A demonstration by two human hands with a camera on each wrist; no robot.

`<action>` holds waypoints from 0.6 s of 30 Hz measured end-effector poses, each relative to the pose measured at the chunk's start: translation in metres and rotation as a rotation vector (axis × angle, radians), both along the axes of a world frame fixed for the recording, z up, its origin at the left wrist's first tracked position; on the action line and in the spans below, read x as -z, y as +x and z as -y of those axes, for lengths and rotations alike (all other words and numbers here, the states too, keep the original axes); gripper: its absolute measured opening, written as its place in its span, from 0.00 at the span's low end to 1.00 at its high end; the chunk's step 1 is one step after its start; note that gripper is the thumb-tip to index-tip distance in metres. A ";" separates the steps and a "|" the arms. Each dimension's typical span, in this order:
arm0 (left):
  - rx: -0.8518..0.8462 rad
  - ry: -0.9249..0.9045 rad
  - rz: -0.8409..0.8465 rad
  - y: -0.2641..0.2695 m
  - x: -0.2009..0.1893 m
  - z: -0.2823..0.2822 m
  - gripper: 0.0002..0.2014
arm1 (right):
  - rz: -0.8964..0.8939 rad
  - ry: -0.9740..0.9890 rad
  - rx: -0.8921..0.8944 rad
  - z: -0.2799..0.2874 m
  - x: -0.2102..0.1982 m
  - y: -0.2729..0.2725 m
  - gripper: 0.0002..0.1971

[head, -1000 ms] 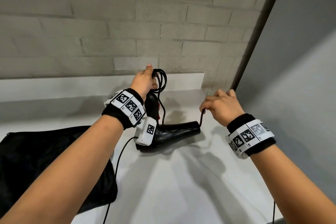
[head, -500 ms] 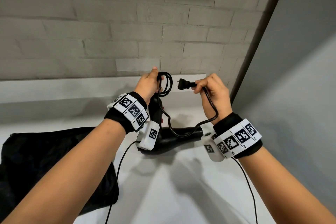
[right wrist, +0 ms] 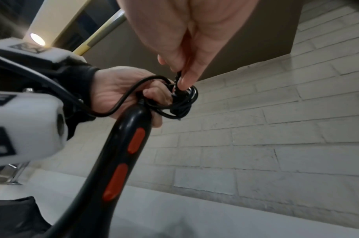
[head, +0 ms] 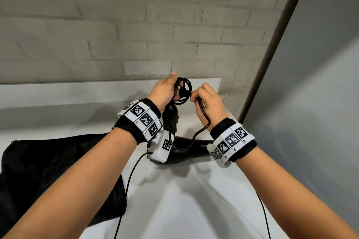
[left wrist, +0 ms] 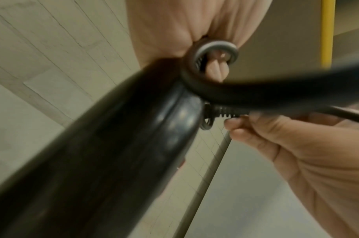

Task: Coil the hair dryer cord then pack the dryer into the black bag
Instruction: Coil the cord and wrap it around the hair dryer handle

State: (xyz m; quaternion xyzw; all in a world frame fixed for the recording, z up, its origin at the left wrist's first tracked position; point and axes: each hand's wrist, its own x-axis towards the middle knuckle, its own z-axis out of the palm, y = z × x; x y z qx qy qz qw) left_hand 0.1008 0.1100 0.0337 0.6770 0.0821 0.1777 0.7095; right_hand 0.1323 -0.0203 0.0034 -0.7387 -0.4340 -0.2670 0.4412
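The black hair dryer [head: 186,149] stands with its barrel on the white counter and its handle [head: 172,114] pointing up. My left hand [head: 165,91] grips the handle top together with the coiled cord [head: 185,85]. My right hand [head: 204,97] pinches the plug [head: 183,91] and holds it inside the coil. A slack loop of cord [head: 200,132] hangs from it to the barrel. The right wrist view shows the handle's orange buttons [right wrist: 123,153], the coil [right wrist: 180,104] and my left hand [right wrist: 121,90]. The black bag [head: 48,161] lies flat at the left.
A white counter [head: 174,209] ends at a raised ledge [head: 58,91] below a grey brick wall [head: 136,25]. A grey panel [head: 310,103] closes the right side. Thin black cables [head: 126,190] hang from my wrist cameras across the counter.
My right hand lifted the cord end from beside the barrel, then carried the plug left into the coil that my left hand holds. The left hand and dryer stayed nearly still.
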 end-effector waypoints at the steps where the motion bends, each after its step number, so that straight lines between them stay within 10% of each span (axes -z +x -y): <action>1: -0.003 -0.002 0.000 0.000 0.000 -0.001 0.22 | -0.001 -0.016 0.016 -0.001 -0.002 0.001 0.13; 18: 0.043 -0.035 -0.001 -0.008 -0.003 -0.001 0.24 | 0.134 0.020 -0.054 -0.015 -0.021 0.001 0.09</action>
